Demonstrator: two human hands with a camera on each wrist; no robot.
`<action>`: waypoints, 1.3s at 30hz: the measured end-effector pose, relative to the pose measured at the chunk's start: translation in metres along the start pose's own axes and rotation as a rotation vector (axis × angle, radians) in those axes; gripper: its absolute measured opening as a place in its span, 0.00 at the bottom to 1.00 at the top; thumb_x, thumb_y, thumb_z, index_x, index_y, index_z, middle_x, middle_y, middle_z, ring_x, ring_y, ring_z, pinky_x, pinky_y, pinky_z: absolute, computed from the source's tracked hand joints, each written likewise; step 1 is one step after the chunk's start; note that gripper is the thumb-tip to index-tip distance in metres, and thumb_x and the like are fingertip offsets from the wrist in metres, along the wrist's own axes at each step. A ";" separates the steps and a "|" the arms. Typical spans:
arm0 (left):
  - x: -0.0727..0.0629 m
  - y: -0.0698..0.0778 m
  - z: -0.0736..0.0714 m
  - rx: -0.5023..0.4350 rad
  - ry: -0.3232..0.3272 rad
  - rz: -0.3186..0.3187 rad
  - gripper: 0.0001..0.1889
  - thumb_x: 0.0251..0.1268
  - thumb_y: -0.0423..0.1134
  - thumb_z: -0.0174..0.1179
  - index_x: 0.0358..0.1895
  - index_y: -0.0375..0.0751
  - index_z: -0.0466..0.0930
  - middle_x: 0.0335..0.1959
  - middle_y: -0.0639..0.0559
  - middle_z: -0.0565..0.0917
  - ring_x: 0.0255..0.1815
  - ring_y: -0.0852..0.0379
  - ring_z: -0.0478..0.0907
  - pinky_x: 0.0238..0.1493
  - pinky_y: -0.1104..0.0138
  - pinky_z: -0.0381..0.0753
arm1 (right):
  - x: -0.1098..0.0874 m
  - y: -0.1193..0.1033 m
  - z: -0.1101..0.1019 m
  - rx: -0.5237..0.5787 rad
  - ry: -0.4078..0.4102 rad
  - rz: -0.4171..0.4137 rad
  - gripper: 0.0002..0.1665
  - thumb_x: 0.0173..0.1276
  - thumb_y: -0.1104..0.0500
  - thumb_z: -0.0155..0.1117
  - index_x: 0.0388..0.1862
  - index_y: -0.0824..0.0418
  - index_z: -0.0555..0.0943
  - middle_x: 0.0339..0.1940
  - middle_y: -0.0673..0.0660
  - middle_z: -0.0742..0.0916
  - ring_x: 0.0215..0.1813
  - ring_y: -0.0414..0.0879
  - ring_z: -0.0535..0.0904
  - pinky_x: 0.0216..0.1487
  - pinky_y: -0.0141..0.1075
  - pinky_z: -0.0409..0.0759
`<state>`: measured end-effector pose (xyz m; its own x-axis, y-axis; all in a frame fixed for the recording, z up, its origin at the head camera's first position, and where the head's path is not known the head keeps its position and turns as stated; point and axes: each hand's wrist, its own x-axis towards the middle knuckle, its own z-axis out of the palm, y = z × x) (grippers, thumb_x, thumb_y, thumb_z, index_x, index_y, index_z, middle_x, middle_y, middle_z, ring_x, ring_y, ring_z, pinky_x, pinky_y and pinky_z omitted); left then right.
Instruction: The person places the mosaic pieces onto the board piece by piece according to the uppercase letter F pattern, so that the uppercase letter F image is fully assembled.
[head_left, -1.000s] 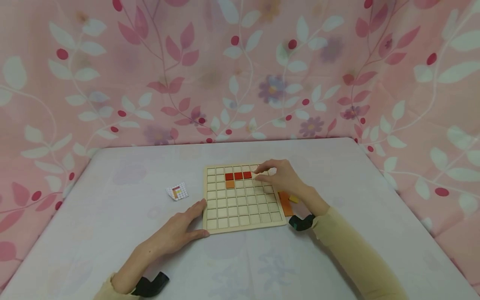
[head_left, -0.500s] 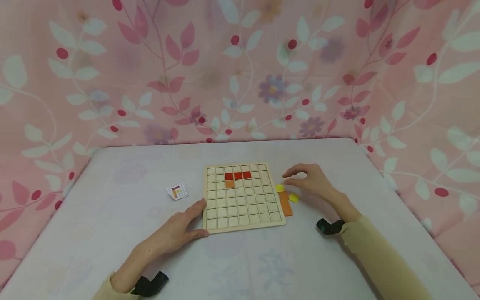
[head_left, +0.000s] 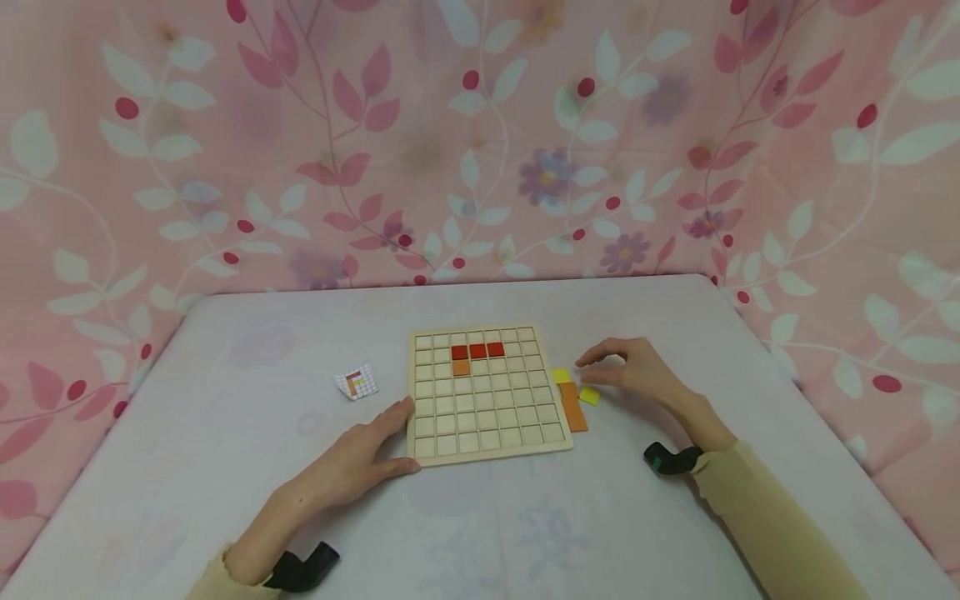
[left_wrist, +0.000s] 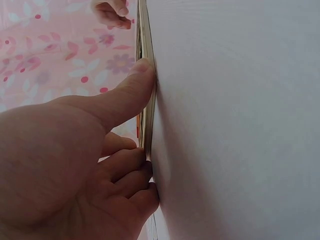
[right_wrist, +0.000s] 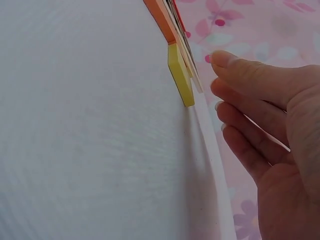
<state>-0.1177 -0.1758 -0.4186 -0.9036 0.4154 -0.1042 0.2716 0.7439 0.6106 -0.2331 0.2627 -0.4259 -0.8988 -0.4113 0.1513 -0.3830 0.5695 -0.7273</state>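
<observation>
A pale wooden grid board (head_left: 465, 404) lies mid-table in the head view. Three red tiles (head_left: 477, 351) fill a row near its far side, with one orange tile (head_left: 461, 367) below the leftmost. My left hand (head_left: 345, 467) rests at the board's left edge, thumb and fingertips touching the rim. To the right of the board, my right hand (head_left: 637, 371) hovers with relaxed, bent fingers and nothing between thumb and fingertips. Nearest to it are two yellow tiles (head_left: 590, 396) and an orange strip (head_left: 573, 407) along the board's right edge. In the right wrist view, a yellow tile (right_wrist: 180, 75) shows beside the fingers.
Left of the board lies a small gridded paper (head_left: 356, 382) with a coloured pattern, one corner curled up. A white cloth (head_left: 480, 533) covers the table. Pink floral fabric (head_left: 420, 150) stands behind it and at the sides.
My right hand has moved from over the board's far right part out to the right, uncovering the yellow tiles and orange strip. My left hand has stayed in place.
</observation>
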 end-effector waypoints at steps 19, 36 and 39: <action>0.000 0.000 0.001 0.004 -0.003 -0.003 0.47 0.63 0.52 0.68 0.79 0.40 0.54 0.79 0.41 0.59 0.79 0.43 0.56 0.75 0.46 0.61 | -0.003 0.004 0.006 0.003 -0.128 -0.031 0.18 0.53 0.52 0.82 0.43 0.50 0.89 0.43 0.44 0.90 0.52 0.41 0.83 0.67 0.46 0.74; 0.000 -0.003 0.002 0.010 -0.003 0.003 0.47 0.62 0.52 0.68 0.79 0.40 0.54 0.79 0.42 0.59 0.79 0.43 0.55 0.75 0.47 0.61 | -0.001 0.004 0.010 -0.090 -0.082 -0.131 0.14 0.56 0.56 0.81 0.41 0.50 0.88 0.40 0.44 0.90 0.48 0.42 0.84 0.60 0.49 0.78; 0.000 -0.002 0.002 0.012 -0.004 0.001 0.47 0.62 0.52 0.68 0.79 0.39 0.54 0.79 0.42 0.59 0.79 0.43 0.56 0.75 0.47 0.61 | -0.001 0.003 0.010 -0.083 -0.084 -0.144 0.13 0.55 0.55 0.81 0.40 0.50 0.88 0.40 0.43 0.90 0.48 0.41 0.84 0.59 0.49 0.78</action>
<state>-0.1178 -0.1764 -0.4212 -0.9020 0.4185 -0.1064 0.2769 0.7497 0.6011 -0.2313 0.2572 -0.4346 -0.8136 -0.5491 0.1910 -0.5260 0.5555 -0.6440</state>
